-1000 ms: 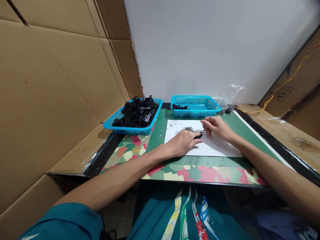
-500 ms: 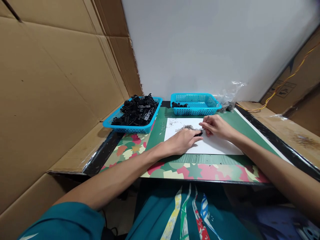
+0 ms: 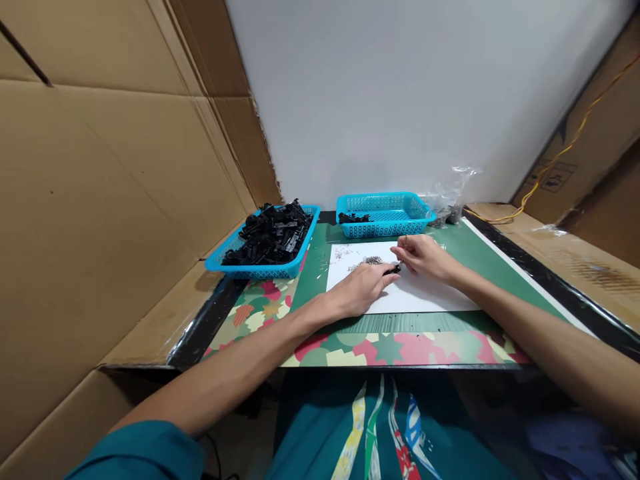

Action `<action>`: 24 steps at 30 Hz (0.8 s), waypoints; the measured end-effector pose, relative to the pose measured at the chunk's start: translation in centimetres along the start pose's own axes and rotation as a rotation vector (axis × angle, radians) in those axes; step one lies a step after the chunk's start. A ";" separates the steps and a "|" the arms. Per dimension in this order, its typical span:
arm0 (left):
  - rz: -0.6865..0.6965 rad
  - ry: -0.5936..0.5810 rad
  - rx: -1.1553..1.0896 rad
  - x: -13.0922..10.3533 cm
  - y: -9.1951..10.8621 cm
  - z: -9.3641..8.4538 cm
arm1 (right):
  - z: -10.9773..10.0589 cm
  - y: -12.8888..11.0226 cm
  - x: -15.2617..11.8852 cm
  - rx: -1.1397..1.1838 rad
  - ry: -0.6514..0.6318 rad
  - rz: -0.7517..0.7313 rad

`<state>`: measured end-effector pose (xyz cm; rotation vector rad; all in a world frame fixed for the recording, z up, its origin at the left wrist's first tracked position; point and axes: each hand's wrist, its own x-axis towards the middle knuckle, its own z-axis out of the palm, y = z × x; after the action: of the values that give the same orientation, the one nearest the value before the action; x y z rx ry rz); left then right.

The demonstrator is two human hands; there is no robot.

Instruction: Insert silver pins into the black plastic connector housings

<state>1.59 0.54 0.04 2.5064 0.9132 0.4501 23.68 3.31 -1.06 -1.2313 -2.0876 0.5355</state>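
My left hand (image 3: pixel 364 288) rests on the white sheet (image 3: pixel 425 299), fingers closed on a small black part (image 3: pixel 393 270). Just right of that part, my right hand (image 3: pixel 420 255) pinches a thin, dark tool-like piece (image 3: pixel 404 245), its tip close to the black part. A pile of small metal pieces (image 3: pixel 372 261) lies on the sheet beyond my left hand. More tiny pieces (image 3: pixel 343 252) are scattered at the sheet's far left corner.
A blue basket (image 3: pixel 260 271) heaped with black parts stands at the left. Behind the sheet sits another blue basket (image 3: pixel 390 229) with a few black parts. Clear plastic bags (image 3: pixel 453 200) stand beside it. Cardboard (image 3: pixel 125 167) walls the left side.
The whole view has shifted slightly. My right hand has tilted a little over the black part, and my left hand keeps its hold on it.
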 end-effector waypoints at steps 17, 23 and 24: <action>-0.273 0.262 0.460 8.7 -5.2 -12.3 | -5.5 2.6 0.2 -0.371 -0.070 0.082; -0.276 0.111 0.573 9.7 -6.3 -11.9 | -6.9 4.0 0.1 -0.228 -0.283 0.058; -0.269 0.104 0.576 9.5 -6.4 -11.9 | -6.9 4.1 0.0 -0.221 -0.294 0.067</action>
<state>-0.04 14.68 8.42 2.8079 1.5832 0.2539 31.11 5.47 1.26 -1.4222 -2.4104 0.5551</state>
